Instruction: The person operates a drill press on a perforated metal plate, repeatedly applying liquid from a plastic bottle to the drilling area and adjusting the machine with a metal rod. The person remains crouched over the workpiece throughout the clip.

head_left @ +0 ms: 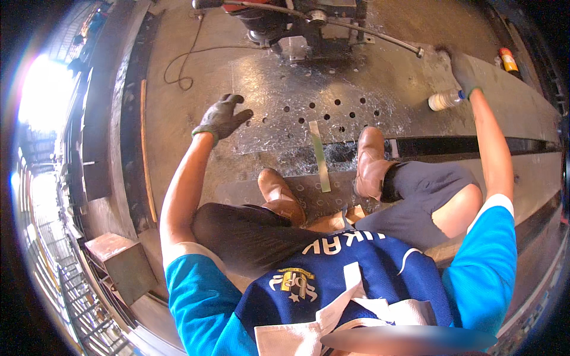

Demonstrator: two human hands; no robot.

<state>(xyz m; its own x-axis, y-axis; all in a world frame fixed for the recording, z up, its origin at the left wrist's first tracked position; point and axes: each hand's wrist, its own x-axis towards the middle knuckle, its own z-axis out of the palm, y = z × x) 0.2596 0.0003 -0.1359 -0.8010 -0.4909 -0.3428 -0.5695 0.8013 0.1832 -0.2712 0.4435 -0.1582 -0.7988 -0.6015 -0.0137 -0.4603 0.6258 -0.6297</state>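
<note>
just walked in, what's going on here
A person sits by a steel plate with round holes. Their gloved left hand is open, holding nothing visible. The gloved right hand, blurred, is near the long handle of what looks like a drilling machine; its grip is unclear. A capped bottle is beside that wrist.

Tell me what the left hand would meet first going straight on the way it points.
The left hand would probably meet the dark machine first, or possibly the cable beside it; exact line and depth are unclear.
</note>
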